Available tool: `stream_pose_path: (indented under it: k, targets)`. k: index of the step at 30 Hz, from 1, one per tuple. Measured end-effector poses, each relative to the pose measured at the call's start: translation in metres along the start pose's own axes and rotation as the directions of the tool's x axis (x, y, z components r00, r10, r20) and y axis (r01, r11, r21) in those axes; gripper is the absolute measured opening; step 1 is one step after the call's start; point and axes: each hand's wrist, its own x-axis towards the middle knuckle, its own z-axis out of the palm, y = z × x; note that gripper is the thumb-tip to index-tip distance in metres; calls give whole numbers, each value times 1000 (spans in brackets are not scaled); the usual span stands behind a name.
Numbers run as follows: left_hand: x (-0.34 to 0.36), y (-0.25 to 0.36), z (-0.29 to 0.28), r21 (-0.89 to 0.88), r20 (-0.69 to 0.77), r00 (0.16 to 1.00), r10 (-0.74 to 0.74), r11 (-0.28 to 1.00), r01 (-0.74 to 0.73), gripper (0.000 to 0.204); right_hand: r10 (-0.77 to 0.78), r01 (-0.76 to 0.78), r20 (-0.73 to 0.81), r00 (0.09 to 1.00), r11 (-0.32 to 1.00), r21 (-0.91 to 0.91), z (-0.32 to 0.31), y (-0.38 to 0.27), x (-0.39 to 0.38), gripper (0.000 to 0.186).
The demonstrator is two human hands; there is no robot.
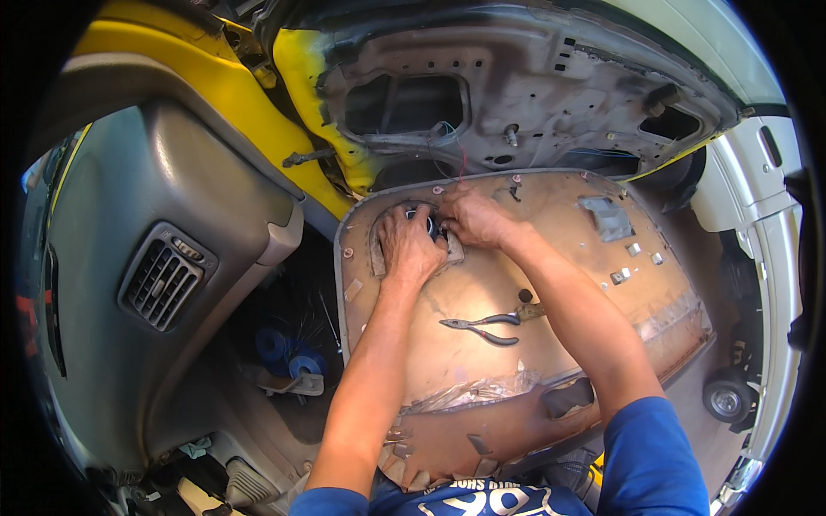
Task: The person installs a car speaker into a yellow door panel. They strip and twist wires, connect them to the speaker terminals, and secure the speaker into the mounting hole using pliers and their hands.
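Observation:
The brown back of a car door trim panel [482, 378] lies before me. At its upper left, a dark round part with a pale rim [419, 220], possibly a speaker, sits within a raised grey-brown border. My left hand [408, 243] has its fingers curled over this part. Beside it, touching the same area from the right, my right hand [475, 218] is closed with bent fingertips; what they grip is hidden. Thin coloured wires [463, 159] hang from the door shell just above my right hand. Pliers with black handles [483, 329] rest on the panel below my hands.
Beyond the panel stands the bare metal door shell [508, 95] with yellow edges. The dashboard with an air vent [163, 277] is at the left, and blue rolls [288, 348] sit in the dark footwell. A white vehicle [761, 198] is at the right.

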Motion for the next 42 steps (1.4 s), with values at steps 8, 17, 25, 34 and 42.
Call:
stream_pose_path:
  k: [8,17,25,34,42]
  targets:
    - [4,-4,19,-80,-51,999,-19,997,15,59,-6,6,-13,1000,1000,9,11,5,-1,17]
    - [4,1,19,-20,-48,999,-23,1000,22,55,29,-27,-35,999,998,60,10,3,-6,19]
    - [3,-1,24,-58,-106,994,7,998,-14,59,-81,82,-96,992,997,8,10,5,-6,18]
    - [2,-7,22,-127,-124,991,41,990,-57,71,-152,150,-91,984,988,-33,13,10,4,15]
    - [2,-6,18,-137,-139,984,113,982,-132,63,-111,110,-68,992,994,-16,14,12,4,13]
